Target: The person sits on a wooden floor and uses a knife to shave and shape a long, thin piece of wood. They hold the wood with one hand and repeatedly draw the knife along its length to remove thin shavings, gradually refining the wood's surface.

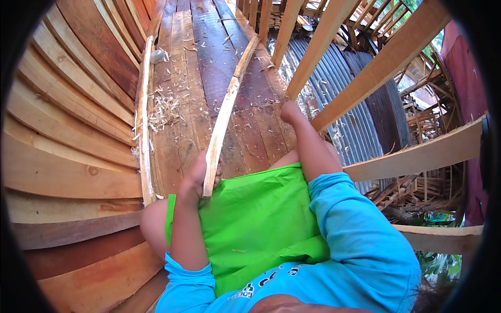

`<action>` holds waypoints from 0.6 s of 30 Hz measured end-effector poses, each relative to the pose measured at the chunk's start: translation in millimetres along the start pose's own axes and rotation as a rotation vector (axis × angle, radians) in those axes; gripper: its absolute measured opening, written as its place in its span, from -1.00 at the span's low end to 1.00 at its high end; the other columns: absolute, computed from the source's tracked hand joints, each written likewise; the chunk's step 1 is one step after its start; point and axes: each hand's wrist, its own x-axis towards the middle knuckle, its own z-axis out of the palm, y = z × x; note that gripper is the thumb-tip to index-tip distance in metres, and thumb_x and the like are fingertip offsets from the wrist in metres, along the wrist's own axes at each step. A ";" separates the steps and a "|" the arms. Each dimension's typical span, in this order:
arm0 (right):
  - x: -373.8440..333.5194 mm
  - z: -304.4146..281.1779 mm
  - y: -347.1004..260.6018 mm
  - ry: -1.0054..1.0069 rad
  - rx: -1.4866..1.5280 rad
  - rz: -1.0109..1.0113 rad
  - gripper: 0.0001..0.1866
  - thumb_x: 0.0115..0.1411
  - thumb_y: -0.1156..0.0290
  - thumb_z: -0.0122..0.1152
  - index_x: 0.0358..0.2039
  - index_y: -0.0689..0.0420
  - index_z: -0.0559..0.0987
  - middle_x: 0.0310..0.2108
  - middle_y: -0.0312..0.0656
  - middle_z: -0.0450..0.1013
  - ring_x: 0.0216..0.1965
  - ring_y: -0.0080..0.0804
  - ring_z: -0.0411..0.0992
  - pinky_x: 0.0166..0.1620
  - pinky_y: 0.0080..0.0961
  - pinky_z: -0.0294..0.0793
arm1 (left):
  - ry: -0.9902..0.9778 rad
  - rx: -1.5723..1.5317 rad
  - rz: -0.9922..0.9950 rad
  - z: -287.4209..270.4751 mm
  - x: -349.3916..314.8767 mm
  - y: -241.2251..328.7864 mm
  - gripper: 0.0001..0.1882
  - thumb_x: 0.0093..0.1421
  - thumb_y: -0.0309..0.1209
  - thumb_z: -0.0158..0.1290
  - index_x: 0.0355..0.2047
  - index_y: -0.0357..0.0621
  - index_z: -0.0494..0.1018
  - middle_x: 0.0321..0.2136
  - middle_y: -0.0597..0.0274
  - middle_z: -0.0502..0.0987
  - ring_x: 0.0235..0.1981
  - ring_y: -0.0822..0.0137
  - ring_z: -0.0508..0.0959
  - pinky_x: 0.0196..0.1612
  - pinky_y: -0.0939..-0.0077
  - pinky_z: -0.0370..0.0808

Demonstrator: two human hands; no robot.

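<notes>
A long wooden stick slants away from my lap, pale and shaved along its near part and brown toward its far end. My left hand is closed around its near end, over the edge of a bright green cloth on my lap. Stretched forward, my right arm ends in a closed right hand beside the foot of a wooden railing post. Its fingers face away, so whatever they grip is hidden. The stick and the right hand are apart.
A second pale strip of wood lies along the plank wall at left. Curled shavings litter the plank floor. On the right stand slanted railing slats, with corrugated metal sheets below and beyond them.
</notes>
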 end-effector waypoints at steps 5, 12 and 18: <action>-19.2 20.8 -27.6 -0.280 0.264 -0.517 -0.82 0.05 0.38 0.17 -0.34 0.06 0.66 -0.33 -0.04 0.57 -0.29 -0.10 0.53 -0.21 -0.24 0.50 | -0.003 0.017 0.005 -1.0 3.1 -0.7 -0.63 0.33 -0.10 -0.30 -0.42 -0.10 0.31 -0.73 0.34 0.27 -0.77 0.49 0.25 -0.74 0.60 0.25; -1.2 21.3 15.9 0.089 0.191 -0.115 -0.78 0.00 0.37 0.35 -0.30 0.09 0.65 -0.31 -0.07 0.56 -0.27 -0.18 0.51 -0.18 -0.29 0.48 | -0.047 0.044 0.021 -1.3 2.6 1.2 -0.63 0.33 -0.10 -0.28 -0.42 -0.10 0.31 -0.74 0.35 0.26 -0.77 0.50 0.25 -0.75 0.60 0.25; -13.7 -6.1 19.8 -0.416 0.002 -0.654 -0.75 -0.02 0.36 0.41 -0.26 -0.03 0.69 -0.32 -0.24 0.61 -0.32 -0.35 0.53 -0.21 -0.35 0.48 | 0.007 0.010 0.019 -4.7 -1.3 1.8 -0.64 0.33 -0.13 -0.29 -0.42 -0.11 0.31 -0.73 0.35 0.28 -0.76 0.50 0.27 -0.75 0.60 0.26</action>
